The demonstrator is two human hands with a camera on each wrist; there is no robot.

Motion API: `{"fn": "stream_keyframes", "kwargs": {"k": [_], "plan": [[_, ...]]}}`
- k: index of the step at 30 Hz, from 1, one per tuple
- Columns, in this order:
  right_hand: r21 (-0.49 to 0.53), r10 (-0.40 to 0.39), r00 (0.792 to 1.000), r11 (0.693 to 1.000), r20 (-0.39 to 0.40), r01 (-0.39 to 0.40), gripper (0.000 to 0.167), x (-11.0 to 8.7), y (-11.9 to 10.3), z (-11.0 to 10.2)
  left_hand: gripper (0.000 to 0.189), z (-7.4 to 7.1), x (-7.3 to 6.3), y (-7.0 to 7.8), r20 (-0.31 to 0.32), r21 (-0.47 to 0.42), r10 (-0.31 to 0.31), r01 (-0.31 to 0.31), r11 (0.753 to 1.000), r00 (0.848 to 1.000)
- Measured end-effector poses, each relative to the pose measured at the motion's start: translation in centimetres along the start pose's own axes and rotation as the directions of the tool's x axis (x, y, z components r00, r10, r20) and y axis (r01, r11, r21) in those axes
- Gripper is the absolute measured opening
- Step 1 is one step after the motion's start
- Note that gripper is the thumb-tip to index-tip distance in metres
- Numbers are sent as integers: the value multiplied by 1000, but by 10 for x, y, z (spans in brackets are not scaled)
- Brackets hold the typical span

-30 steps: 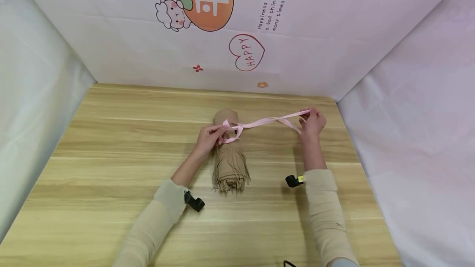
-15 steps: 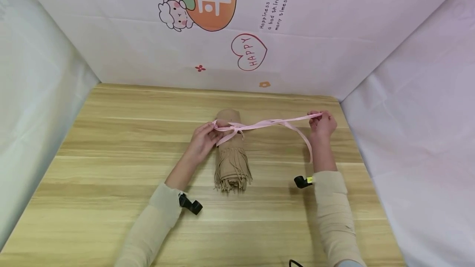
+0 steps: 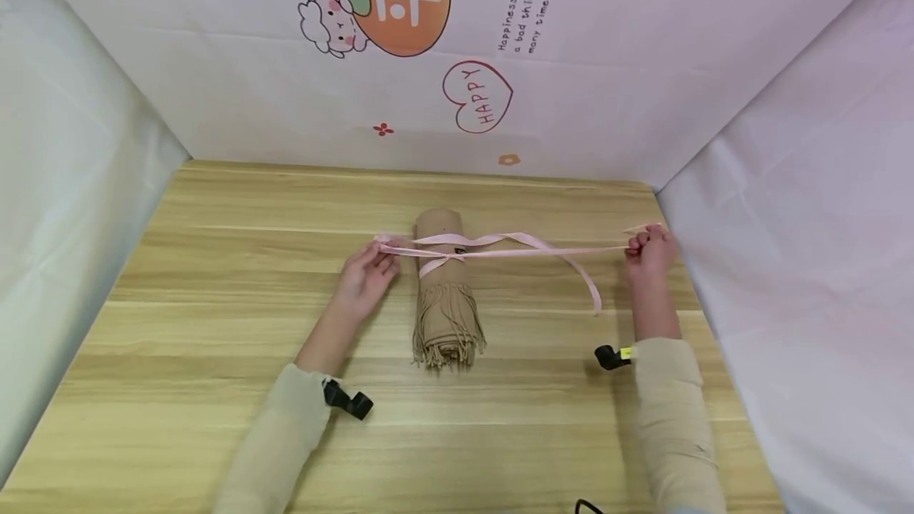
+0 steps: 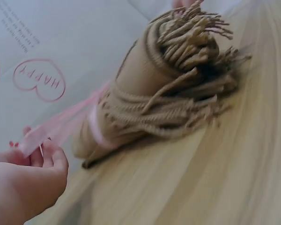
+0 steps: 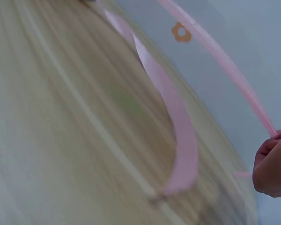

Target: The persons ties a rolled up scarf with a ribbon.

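A rolled tan scarf point(image 3: 439, 272) with a fringed near end lies on the wooden table, a pink ribbon point(image 3: 528, 252) tied round its middle. Left of the roll, my left hand point(image 3: 366, 278) pinches the ribbon between thumb and fingers. Far to the right, my right hand point(image 3: 651, 252) grips another length, drawn nearly straight from the knot. One loose ribbon tail curves over the table between roll and right hand. In the left wrist view the scarf point(image 4: 140, 84) shows its fringe close up, beside the left hand point(image 4: 35, 180). The right wrist view shows the right hand point(image 5: 274, 164) at its edge.
The wooden table point(image 3: 214, 324) meets a white printed backdrop point(image 3: 571, 101) behind and white cloth walls at both sides. Small black cameras point(image 3: 347, 400) sit on both wrists. A black cable point(image 3: 589, 507) shows at the front edge.
Both hands have moved apart, left hand leftward and right hand rightward. The ribbon loop over the scarf has drawn down to a small knot, and a loose tail has dropped from near the right hand.
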State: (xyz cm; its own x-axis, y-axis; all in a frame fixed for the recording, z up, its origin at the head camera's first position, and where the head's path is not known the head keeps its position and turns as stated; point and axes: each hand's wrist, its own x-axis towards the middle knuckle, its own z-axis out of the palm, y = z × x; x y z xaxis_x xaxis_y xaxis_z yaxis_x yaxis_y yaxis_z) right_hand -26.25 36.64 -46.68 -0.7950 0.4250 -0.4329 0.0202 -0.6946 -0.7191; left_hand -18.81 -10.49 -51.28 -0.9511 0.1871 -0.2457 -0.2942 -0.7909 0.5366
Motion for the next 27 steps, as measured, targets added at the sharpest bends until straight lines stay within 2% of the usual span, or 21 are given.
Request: {"fn": "stream_keyframes", "kwargs": {"k": [2, 4, 6, 8, 11, 14, 16, 18, 20, 23, 25, 27], "plan": [[-112, -42, 999, 993, -21, 39, 20, 1, -4, -4, 25, -6, -5, 6, -43, -19, -15, 14, 1000, 999], [-222, -62, 998, 973, -24, 55, 18, 1, -7, -6, 27, -12, -10, 11, -78, -44, -34, 30, 999, 996], [-299, -54, 998, 953, -19, 46, 16, 3, -7, -7, 27, -16, -14, 15, -79, -101, -60, 52, 994, 995], [-333, -43, 999, 942, -10, 38, 15, 6, -6, -8, 23, -19, -16, 18, -50, -171, -78, 68, 983, 996], [-343, -30, 999, 939, -16, 23, 14, 10, -5, -13, 13, -26, -18, 26, 13, -344, -84, 83, 935, 996], [-310, 10, 999, 951, -42, -23, 13, 13, -7, -23, 10, -37, -23, 45, 67, -481, -45, 71, 874, 997], [-279, 41, 998, 959, -54, -55, 14, 15, -11, -31, 8, -48, -30, 62, 91, -526, -6, 53, 849, 996], [-271, 57, 996, 960, -65, -73, 13, 17, -14, -36, 6, -58, -39, 80, 97, -547, 28, 29, 836, 995], [-284, 54, 995, 956, -82, -75, 13, 19, -17, -38, 8, -69, -48, 99, 98, -548, 60, 3, 837, 993], [-341, 28, 993, 938, -118, -67, 9, 24, -19, -41, 14, -82, -62, 126, 41, -517, 95, -60, 854, 995], [-397, 20, 990, 915, -137, -74, 9, 25, -19, -45, 19, -88, -70, 143, -32, -431, 115, -117, 895, 993], [-455, 8, 990, 888, -140, -72, 8, 27, -18, -51, 20, -92, -78, 159, -137, -300, 132, -168, 939, 982]]}}
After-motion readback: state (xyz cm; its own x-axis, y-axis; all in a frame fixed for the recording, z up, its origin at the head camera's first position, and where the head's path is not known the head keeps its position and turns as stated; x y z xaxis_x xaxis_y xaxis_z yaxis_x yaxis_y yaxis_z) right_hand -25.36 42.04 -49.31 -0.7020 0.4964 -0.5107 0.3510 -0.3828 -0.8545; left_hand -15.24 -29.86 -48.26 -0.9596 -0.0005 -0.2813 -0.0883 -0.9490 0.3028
